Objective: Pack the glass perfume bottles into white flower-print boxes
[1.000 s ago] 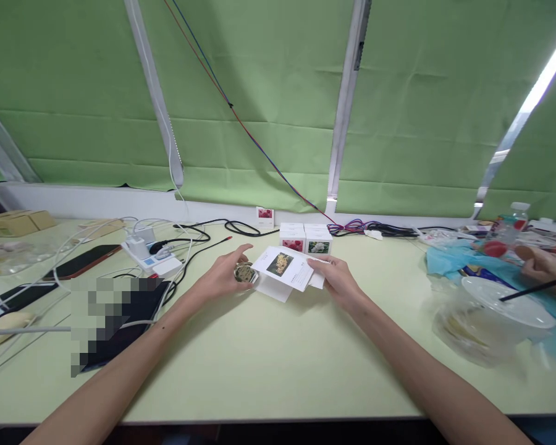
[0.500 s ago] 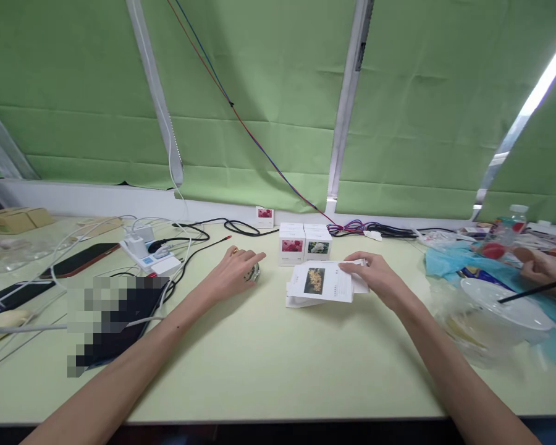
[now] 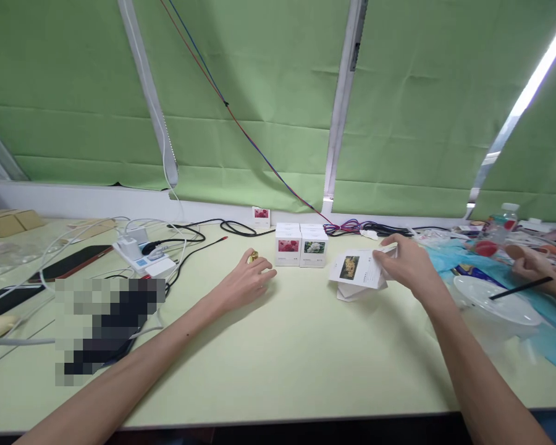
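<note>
The right hand [image 3: 410,264] grips a flattened white carton [image 3: 359,274] with a small yellow flower picture on its face, the fingers [image 3: 385,258] closed over its right edge while its lower corner rests on or just above the pale green surface [image 3: 278,364]. The carton lies tilted, its long axis running roughly left to right, and it reaches out leftward from the fingers toward the two small boxes [image 3: 301,246] that stand side by side, touching, near the back of the surface. Those boxes sit between the two hands, a little nearer the left one. The left hand [image 3: 248,281] rests palm-down on the surface, its fingers loosely curled over a small gold-coloured round thing [image 3: 252,256] that peeks out just past the knuckles; whether they clasp it or merely cover it cannot be told. A third little box [image 3: 261,217] stands alone farther back by the wall. Cables and a white power strip [image 3: 143,260] spread over the left part of the surface beside a dark phone [image 3: 69,263]. At the far right another person's hand [image 3: 530,266] holds a dark stick over a clear plastic lid [image 3: 495,301] and blue cloth [image 3: 449,259], well apart from the carton.
</note>
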`<action>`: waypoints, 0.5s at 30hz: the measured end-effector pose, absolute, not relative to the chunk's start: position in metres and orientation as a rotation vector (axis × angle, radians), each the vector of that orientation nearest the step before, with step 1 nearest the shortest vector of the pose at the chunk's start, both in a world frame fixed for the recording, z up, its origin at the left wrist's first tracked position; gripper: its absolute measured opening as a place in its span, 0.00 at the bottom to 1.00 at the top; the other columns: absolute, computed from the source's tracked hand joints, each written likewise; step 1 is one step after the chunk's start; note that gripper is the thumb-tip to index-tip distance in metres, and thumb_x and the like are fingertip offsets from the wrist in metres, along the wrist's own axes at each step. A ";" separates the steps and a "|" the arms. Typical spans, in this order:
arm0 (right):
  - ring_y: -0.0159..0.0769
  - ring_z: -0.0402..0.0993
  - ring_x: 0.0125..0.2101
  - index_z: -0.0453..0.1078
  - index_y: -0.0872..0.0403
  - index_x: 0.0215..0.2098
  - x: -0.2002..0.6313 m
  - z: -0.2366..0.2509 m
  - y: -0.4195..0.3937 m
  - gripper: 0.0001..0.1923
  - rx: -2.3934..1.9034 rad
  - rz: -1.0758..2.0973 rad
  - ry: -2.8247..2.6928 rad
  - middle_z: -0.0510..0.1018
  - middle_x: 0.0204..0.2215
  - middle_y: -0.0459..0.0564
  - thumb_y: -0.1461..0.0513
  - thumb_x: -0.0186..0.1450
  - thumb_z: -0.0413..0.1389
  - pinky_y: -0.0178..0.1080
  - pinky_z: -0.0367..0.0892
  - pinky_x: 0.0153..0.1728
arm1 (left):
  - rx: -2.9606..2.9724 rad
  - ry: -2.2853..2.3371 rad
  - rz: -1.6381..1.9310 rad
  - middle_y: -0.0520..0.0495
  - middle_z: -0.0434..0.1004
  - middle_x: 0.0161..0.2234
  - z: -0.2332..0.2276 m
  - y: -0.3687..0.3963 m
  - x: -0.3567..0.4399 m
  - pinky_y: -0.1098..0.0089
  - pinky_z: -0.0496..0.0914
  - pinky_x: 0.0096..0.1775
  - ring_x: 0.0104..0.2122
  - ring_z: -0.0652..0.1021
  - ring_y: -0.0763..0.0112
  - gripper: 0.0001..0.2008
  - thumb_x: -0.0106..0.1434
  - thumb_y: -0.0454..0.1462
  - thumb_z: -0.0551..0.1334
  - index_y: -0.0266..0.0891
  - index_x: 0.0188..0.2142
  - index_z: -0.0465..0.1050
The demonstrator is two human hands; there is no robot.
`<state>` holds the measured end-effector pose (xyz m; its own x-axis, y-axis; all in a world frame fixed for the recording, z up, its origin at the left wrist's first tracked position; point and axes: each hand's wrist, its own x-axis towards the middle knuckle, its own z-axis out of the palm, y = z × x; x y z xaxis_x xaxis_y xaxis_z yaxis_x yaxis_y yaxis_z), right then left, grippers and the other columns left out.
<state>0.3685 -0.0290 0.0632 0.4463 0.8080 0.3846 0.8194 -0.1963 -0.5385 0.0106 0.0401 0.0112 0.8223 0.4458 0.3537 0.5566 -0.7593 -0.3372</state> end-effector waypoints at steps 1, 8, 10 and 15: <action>0.45 0.74 0.35 0.73 0.54 0.42 0.371 0.059 -0.025 0.13 -1.989 -0.082 -1.337 0.77 0.30 0.53 0.57 0.60 0.57 0.39 0.64 0.35 | -2.586 -0.733 -0.388 0.39 0.78 0.46 0.010 0.041 0.010 0.47 0.62 0.57 0.46 0.77 0.59 0.11 0.64 0.30 0.58 0.39 0.45 0.72; 0.48 0.75 0.40 0.68 0.57 0.49 0.384 0.005 0.013 0.18 -1.865 0.045 -1.069 0.78 0.33 0.55 0.58 0.62 0.53 0.44 0.62 0.50 | -2.594 -0.712 -0.811 0.36 0.67 0.61 0.001 0.043 0.007 0.48 0.59 0.65 0.64 0.67 0.56 0.18 0.70 0.35 0.56 0.42 0.59 0.64; 0.49 0.75 0.42 0.68 0.57 0.47 0.389 -0.011 0.020 0.17 -1.885 0.125 -0.998 0.79 0.33 0.56 0.58 0.62 0.54 0.45 0.62 0.51 | -2.558 -0.880 -0.957 0.35 0.61 0.65 0.002 0.038 0.009 0.49 0.64 0.63 0.66 0.63 0.52 0.23 0.69 0.38 0.58 0.43 0.62 0.60; 0.52 0.73 0.49 0.67 0.56 0.45 0.395 -0.037 0.033 0.16 -1.945 0.232 -0.754 0.79 0.42 0.64 0.56 0.63 0.54 0.45 0.65 0.49 | -2.487 -1.655 -1.088 0.35 0.68 0.57 0.003 0.025 0.010 0.54 0.75 0.46 0.47 0.78 0.54 0.41 0.62 0.51 0.64 0.45 0.68 0.47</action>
